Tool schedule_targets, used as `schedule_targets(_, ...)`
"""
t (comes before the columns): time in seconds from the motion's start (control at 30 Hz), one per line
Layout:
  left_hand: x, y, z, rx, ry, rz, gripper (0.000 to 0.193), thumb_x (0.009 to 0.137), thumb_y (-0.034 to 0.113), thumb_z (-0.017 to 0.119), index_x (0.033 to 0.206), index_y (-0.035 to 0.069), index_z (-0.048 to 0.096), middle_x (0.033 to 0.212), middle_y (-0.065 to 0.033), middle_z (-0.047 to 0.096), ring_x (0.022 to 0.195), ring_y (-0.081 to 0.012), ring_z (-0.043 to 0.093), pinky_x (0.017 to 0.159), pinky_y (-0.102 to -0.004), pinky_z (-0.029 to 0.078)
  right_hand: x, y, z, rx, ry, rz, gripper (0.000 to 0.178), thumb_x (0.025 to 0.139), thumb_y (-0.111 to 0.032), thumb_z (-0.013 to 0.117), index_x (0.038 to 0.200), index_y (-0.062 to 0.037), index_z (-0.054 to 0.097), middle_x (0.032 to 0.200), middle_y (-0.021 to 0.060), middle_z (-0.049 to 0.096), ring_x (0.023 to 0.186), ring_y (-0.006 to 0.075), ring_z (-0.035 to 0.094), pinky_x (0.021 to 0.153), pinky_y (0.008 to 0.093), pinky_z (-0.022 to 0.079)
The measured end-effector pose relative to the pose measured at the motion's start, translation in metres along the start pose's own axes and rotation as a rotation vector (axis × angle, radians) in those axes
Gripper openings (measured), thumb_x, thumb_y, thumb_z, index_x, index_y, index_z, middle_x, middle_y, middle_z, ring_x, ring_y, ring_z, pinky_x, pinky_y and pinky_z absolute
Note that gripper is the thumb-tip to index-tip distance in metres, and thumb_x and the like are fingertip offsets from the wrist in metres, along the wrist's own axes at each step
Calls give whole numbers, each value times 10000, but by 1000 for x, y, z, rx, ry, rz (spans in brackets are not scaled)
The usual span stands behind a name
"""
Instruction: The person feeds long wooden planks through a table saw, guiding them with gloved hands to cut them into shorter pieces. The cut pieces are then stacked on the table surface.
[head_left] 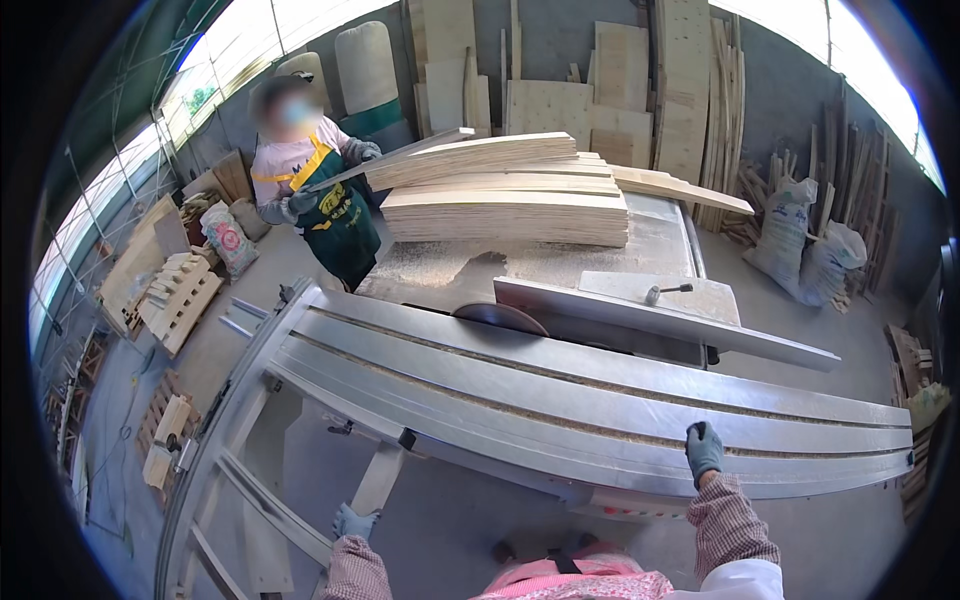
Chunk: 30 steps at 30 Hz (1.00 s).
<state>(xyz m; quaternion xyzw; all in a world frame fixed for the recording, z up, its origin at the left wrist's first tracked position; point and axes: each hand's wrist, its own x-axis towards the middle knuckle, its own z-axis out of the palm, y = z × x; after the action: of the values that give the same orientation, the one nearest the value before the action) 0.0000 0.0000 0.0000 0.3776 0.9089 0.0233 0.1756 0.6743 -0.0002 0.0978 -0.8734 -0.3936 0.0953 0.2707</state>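
Observation:
Before me lies a long silver sliding table (590, 405) of a panel saw, with two slots running along it. A round saw blade (500, 318) stands up beside its far edge. My right hand (704, 450), in a grey glove, is closed on top of the table by the nearer slot; what its fingers hold, if anything, is hidden. My left hand (355, 522), also gloved, is closed round a pale metal bar (379, 478) of the side frame. Across the saw, a person (318, 185) in gloves and a dark green apron holds a long narrow board (405, 155).
A stack of pale boards (505, 217) sits on the fixed saw table (425, 268), behind a metal fence (660, 318). Sheets and offcuts (550, 107) lean on the back wall. Filled sacks (785, 230) stand at the right; a wooden pallet (180, 300) is at the left.

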Motion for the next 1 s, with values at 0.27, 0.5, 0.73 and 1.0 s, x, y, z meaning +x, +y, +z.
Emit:
schedule_targets(0.27,-90,33,21,-83,-78,15,915,522,519,777,1233,101,382,1222,-151,463,1164,-330,403,983,-446,293,-8,97,-42,-293,75,95,269,842,-384,479,801,-130,560,764,139,618,728,343,590,624,446,434)
schedule_targets(0.5,-125,36,33,-18,-108,-24,971,547,593,721,1282,85,341,1273,-163,423,1213,-336,353,1017,-447,244,-4,131,-37,-53,222,-18,238,825,-267,544,706,-62,521,664,141,562,614,323,550,550,401,407)
schedule_targets(0.73,-187,71,56,-40,-124,-52,1061,593,731,576,1360,91,221,1387,-171,259,1299,-339,204,1058,-495,98,21,252,-23,-134,215,32,385,836,-463,450,803,-125,629,740,114,642,681,317,601,610,425,463)
schedule_targets(1.0,-259,76,121,-16,-19,-25,811,734,637,492,1312,101,297,1324,-161,337,1261,-331,251,1038,-540,81,39,300,-90,-52,221,147,306,874,-298,485,933,-14,583,830,169,625,723,318,598,646,372,455)
